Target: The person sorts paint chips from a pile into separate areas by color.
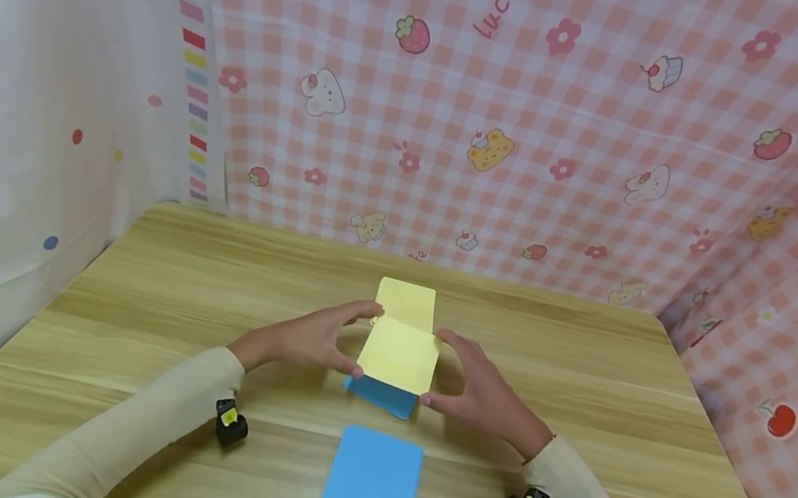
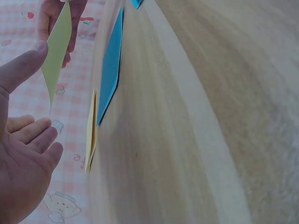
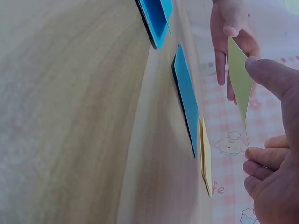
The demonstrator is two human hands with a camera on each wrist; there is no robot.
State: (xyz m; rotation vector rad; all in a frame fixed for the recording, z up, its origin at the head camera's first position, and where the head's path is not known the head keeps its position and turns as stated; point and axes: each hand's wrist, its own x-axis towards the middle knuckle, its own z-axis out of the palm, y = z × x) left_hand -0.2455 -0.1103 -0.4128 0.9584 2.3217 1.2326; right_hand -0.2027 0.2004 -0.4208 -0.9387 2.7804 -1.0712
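A square yellow paper sheet (image 1: 400,357) is held between the two hands, raised off the table in both wrist views. My left hand (image 1: 319,335) holds its left side, thumb at the near corner and fingertips toward the far one. On the opposite side, my right hand (image 1: 487,387) holds it the same way. Partly hidden beneath it lies a blue sheet (image 1: 379,398). More yellow paper (image 1: 407,301) rests just behind, and its layers stand slightly apart in the right wrist view (image 3: 204,156).
Nearer the front edge of the wooden table (image 1: 190,457) lies a stack of blue sheets (image 1: 370,485). A pink checked cloth (image 1: 448,104) hangs behind the table, and a white dotted cloth (image 1: 74,72) hangs on the left.
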